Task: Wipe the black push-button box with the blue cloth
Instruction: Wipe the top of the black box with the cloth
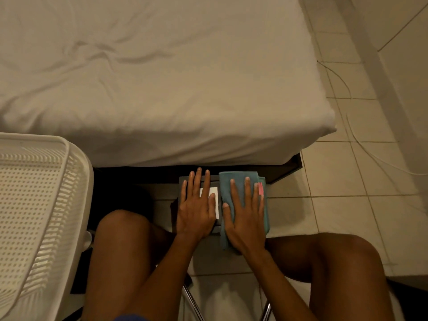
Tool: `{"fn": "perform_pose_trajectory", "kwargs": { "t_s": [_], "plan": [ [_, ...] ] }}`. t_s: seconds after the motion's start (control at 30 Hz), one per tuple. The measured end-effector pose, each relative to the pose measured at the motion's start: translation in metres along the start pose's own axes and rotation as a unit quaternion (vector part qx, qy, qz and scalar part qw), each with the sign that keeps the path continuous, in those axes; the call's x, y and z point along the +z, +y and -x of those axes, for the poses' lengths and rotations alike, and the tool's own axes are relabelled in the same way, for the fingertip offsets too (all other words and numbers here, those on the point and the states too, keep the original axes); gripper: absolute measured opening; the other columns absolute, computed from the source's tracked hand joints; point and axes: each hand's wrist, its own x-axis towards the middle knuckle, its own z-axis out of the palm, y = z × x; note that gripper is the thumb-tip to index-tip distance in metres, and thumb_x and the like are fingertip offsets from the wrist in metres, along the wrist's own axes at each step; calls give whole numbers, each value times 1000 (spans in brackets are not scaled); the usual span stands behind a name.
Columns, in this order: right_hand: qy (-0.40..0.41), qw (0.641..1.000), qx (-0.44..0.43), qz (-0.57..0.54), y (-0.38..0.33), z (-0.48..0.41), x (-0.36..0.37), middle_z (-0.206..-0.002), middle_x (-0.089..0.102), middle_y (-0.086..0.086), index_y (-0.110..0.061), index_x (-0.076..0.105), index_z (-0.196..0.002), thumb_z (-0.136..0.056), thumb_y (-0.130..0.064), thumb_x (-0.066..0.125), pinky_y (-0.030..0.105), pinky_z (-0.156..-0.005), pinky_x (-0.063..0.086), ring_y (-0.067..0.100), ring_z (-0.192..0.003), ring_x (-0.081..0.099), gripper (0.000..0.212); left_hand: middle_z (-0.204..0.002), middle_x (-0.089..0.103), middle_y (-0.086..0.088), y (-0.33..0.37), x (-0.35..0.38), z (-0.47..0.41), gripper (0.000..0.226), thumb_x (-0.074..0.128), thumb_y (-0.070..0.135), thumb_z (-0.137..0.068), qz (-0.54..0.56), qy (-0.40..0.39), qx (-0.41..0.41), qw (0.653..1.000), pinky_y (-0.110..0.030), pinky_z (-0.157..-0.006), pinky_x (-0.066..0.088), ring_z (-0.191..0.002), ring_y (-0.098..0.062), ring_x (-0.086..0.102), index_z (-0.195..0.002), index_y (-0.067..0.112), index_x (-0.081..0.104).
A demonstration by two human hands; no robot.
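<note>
My right hand [245, 218] lies spread flat on the soft, limp cloth [238, 184], my left [196, 209] spread beside it pinning the box [183, 181], which looks rigid and light.

My left hand [196, 208] and right hand [245, 218] hide most of the black box [183, 181]; its push-buttons cannot be seen. The blue cloth [238, 181] covers the box's right part. A white label [214, 200] shows only partly, its print too small to read. The basket [34, 205] is cut off by the left edge, the bed [150, 77] by the top.
</note>
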Motion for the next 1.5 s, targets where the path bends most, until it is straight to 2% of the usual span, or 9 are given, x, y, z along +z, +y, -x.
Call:
{"fn": "perform_pose_trajectory", "kwargs": {
  "t_s": [0.1,0.27,0.57,0.77,0.9,1.03,1.17,1.4,1.5],
  "plan": [
    [-5,1000,-24,-5,7,-30,-10,-167,-2,4,-34,6,-158,-100,-52,31,51,-124,6,27,-154,-7,66,-167,-3,-5,-1,-2,-1,62,21,38,-104,-2,-4,3,1000,-40,-125,3,-154,-18,-7,-157,20,-2],
    [-6,1000,15,6,19,-43,-14,-167,3,7,-33,7,-158,-99,-55,29,52,-123,9,28,-154,-3,67,-167,0,-4,-1,-3,-2,60,21,38,-103,2,0,-4,1000,-41,-126,6,-154,-18,-5,-158,21,1],
    [16,999,49,-9,-6,36,4,-167,0,6,-28,12,-158,-99,-49,31,52,-123,5,26,-154,-8,66,-167,0,-5,-2,0,0,60,21,37,-103,9,1,-5,1000,-42,-125,9,-154,-18,-4,-158,21,1],
    [-2,1000,15,20,4,-19,-6,-167,-2,5,-34,6,-158,-99,-53,31,52,-123,4,28,-153,-7,67,-167,0,-6,-1,-1,-3,61,21,39,-103,7,-2,2,1000,-42,-126,7,-154,-19,-5,-158,20,2],
    [-2,998,51,21,6,-46,-7,-167,5,8,-34,7,-158,-98,-56,25,57,-122,9,31,-153,-2,66,-167,1,-5,-3,-2,-4,61,22,39,-103,11,-3,0,1000,-42,-126,6,-154,-19,-4,-158,21,2],
    [10,998,61,21,-1,-20,-3,-167,-5,6,-31,3,-158,-100,-54,29,56,-122,4,31,-153,-9,68,-167,-2,-4,-3,-1,-4,61,22,38,-103,16,-3,-2,1000,-40,-126,3,-154,-17,-6,-158,21,0],
    [6,999,48,15,-9,20,3,-167,-5,6,-28,8,-159,-99,-53,31,56,-122,2,30,-153,-11,69,-167,2,-4,-3,-1,-4,61,21,38,-103,19,3,-6,1000,-41,-126,7,-154,-17,-4,-158,20,2],
    [-5,999,33,0,-3,-22,-7,-167,-4,2,-36,4,-157,-100,-57,17,56,-122,0,27,-153,-11,62,-167,-2,-3,-1,-1,-7,61,21,38,-103,29,-4,-7,1000,-40,-126,3,-153,-15,-8,-158,21,0],
    [3,999,47,-9,-3,-28,-6,-167,-3,1,-37,5,-157,-102,-53,18,55,-122,1,25,-153,-10,59,-167,-1,-3,-2,-3,-9,61,22,36,-103,32,-5,-7,999,-40,-126,3,-154,-15,-8,-158,21,0]
  ]
}}
